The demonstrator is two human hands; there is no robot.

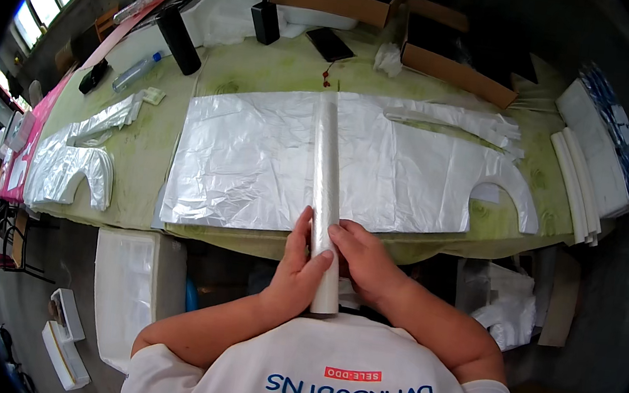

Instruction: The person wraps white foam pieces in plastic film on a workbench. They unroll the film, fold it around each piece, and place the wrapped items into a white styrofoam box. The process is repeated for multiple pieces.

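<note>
A long roll of translucent plastic film lies lengthwise over a flat stack of whitish plastic sheets, its near end jutting past the table edge toward my body. My left hand grips the roll from the left, fingers along its side and thumb over the top. From the right, my right hand holds it a little higher, thumb on the surface and the other fingers partly hidden. To the right the sheets end in a curved cutout and long strips, like aprons.
More cut plastic sheets lie at the table's left. Toward the back stand a black cylinder, a water bottle, a phone and cardboard boxes. White rolls rest at right; a white bin stands below.
</note>
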